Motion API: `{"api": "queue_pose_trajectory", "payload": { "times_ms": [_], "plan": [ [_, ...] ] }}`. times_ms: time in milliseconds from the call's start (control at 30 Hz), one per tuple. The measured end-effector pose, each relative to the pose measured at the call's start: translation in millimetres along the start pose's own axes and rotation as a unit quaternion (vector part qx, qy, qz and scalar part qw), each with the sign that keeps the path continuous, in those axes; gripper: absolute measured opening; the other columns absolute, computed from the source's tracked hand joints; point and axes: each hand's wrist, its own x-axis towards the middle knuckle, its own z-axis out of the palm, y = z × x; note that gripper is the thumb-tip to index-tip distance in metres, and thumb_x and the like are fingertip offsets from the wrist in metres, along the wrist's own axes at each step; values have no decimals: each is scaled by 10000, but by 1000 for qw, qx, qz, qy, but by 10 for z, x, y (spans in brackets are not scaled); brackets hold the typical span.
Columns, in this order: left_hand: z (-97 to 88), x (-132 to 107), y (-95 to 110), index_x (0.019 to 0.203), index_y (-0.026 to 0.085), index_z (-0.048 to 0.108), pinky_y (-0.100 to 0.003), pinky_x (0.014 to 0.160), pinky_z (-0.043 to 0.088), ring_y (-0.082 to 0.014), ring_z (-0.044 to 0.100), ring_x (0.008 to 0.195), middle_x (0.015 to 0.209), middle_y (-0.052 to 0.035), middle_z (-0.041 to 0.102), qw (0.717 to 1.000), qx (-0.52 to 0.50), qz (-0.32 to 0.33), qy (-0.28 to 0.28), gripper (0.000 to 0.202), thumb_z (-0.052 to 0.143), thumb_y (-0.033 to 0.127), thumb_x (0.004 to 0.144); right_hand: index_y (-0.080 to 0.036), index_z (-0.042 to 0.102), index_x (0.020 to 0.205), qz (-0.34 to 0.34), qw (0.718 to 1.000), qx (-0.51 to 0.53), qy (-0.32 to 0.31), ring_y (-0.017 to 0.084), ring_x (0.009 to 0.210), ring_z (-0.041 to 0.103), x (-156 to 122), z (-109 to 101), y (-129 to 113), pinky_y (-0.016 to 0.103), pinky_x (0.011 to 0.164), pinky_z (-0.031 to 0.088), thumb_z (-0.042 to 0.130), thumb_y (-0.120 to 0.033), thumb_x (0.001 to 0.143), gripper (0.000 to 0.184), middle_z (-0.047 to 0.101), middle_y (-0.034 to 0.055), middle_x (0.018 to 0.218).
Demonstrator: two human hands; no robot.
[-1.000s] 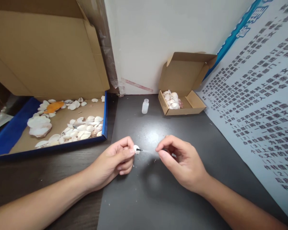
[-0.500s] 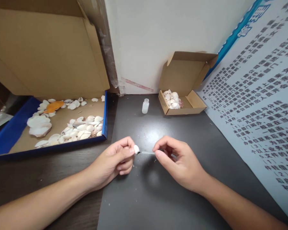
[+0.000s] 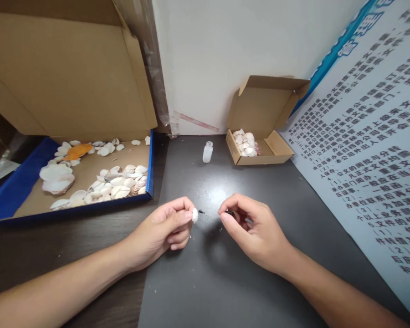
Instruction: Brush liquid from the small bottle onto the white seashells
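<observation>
Between the thumb and fingers of my left hand (image 3: 172, 223) is a small white seashell (image 3: 195, 216), held over the dark mat with its ribbed outer side partly turned to me. My right hand (image 3: 248, 228) is closed in a pinch round a thin brush. The brush's dark tip (image 3: 201, 211) points left and lies just right of the shell, seemingly apart from it. Most of the shaft blends into the bright mat, and its rear end is partly hidden by my fingers. Beyond both hands stands a small glass bottle (image 3: 207, 153) with whitish contents and no cap.
A large blue-edged cardboard box (image 3: 151, 168) at left, lid raised, contains many shells and an orange piece (image 3: 75, 151). At back right, a smaller open carton (image 3: 264, 160) holds more shells. A printed sheet (image 3: 362, 150) borders the right side; a white wall (image 3: 232, 59) rises behind.
In my left hand the shell has turned, now showing its ribbed outside. The brush tip, earlier touching the shell's edge, has come slightly up and away from it.
</observation>
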Motion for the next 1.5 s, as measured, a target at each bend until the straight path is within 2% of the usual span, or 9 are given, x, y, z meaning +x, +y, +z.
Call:
{"api": "queue_pose_trajectory", "payload": {
  "times_ms": [167,500,667,833,967,1133,1367,1500],
  "plan": [
    [4,-9,2,815,185,527,-157,437,225,-42,194,440,513,111,301,1000,-10,-2,-6,184,617,318,906,-202,601,835,-6,999,45,-9,98,530,420,-14,-6,4,224,490,343,547,-241,902,94,464,-50,619],
    [-2,-8,6,806,177,533,-160,439,225,-41,206,444,525,104,310,1000,-15,-1,-3,178,621,298,903,-201,606,810,-14,999,-20,22,110,551,442,7,-29,-4,240,515,366,561,-238,893,101,489,-35,633],
    [-4,-14,0,805,180,529,-161,439,227,-40,214,444,531,102,317,1000,-22,-2,0,185,632,306,895,-202,611,823,-2,1000,-3,-6,108,545,439,10,-36,-13,236,509,366,558,-247,895,101,486,-38,625],
    [-3,-7,1,805,177,538,-160,439,232,-41,214,442,525,104,309,1000,-23,-1,0,179,640,298,887,-203,612,838,-11,1000,21,2,105,531,441,7,-29,-16,230,496,362,541,-259,906,113,482,-43,615],
    [9,-9,14,790,170,543,-150,434,238,-37,217,440,517,106,298,1000,-25,-1,4,190,655,297,877,-195,583,733,-25,998,-56,0,91,517,384,17,-20,-6,228,489,323,570,-161,844,117,430,-55,591],
    [19,-20,17,791,175,545,-147,420,329,-36,247,419,512,110,303,1000,-29,0,5,191,657,306,874,-199,599,799,-40,999,-8,-3,98,535,436,3,-23,-14,226,504,363,542,-207,888,107,486,-44,622],
    [39,-7,23,800,168,554,-181,420,460,-18,340,367,575,67,513,1000,-25,7,0,192,661,311,873,-198,603,800,-53,998,-31,0,96,516,435,-2,-16,-15,228,495,368,554,-191,871,87,478,-48,609],
    [43,-9,23,803,167,559,-182,419,487,-14,384,354,614,47,591,1000,-20,6,-4,179,643,298,891,-201,600,797,-56,998,-37,20,97,523,439,-4,-15,-2,228,500,374,558,-172,862,83,490,-47,615]
  ]
}}
